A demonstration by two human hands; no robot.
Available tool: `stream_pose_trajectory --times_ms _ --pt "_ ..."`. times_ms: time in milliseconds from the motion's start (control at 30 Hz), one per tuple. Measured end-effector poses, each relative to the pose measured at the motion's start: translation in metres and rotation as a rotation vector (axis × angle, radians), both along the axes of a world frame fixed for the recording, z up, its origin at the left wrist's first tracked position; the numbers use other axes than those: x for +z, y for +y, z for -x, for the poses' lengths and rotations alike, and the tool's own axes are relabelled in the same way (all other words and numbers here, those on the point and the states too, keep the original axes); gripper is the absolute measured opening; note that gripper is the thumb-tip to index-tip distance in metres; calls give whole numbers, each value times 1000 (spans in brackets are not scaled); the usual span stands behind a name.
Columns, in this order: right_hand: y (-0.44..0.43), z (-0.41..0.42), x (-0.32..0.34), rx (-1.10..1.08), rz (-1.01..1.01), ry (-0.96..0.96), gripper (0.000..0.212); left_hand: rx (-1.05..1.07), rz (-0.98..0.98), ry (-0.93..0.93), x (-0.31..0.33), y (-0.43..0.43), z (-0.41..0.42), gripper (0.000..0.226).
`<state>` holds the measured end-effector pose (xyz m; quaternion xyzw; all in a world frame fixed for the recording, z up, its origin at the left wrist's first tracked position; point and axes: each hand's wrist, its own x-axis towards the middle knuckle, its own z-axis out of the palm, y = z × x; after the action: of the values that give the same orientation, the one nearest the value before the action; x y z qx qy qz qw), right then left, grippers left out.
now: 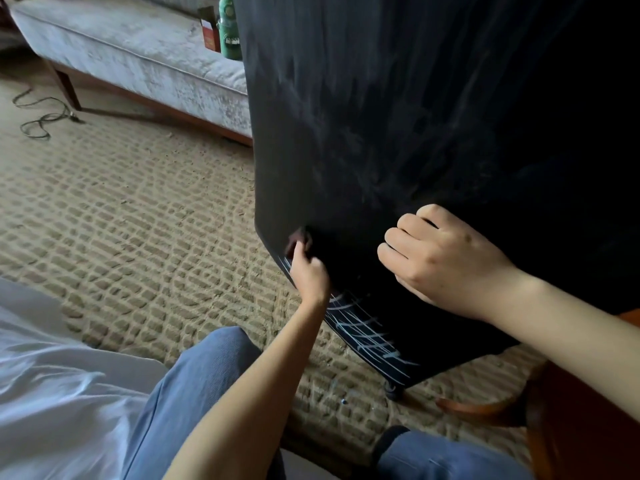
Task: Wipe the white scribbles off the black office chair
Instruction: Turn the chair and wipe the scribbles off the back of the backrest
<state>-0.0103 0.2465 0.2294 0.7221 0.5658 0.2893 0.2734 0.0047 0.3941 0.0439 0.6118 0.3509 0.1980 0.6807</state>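
Wiping under way: your left hand [309,271] grips a blurred dark wad [298,241] on the black upholstered office chair [381,98]; your curled, empty right hand [446,261] braces it. White hatched scribbles [367,332] below — wipe downward next

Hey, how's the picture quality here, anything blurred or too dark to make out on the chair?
Head view: the left hand is motion-blurred at its fingertips, so its grip is unreadable; the black office chair sinks into near-black shadow toward the frame's right; the white scribbles low down are crisp; the right hand is sharp.
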Motion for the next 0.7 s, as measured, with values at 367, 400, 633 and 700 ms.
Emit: stream_pose_trajectory --times_ms 367,400,633,700 --pt "9 2 -8 -20 15 -17 3 10 -202 -115 -38 1 -7 59" --pt "13 1 -9 -20 5 -40 8 13 -146 -52 -44 6 -13 56" --pt "47 -4 -26 -95 122 -78 40 -53 -104 -251 -3 -18 9 61" --pt "49 -5 -38 -142 227 0 38 -84 -142 -325 -5 -24 18 62"
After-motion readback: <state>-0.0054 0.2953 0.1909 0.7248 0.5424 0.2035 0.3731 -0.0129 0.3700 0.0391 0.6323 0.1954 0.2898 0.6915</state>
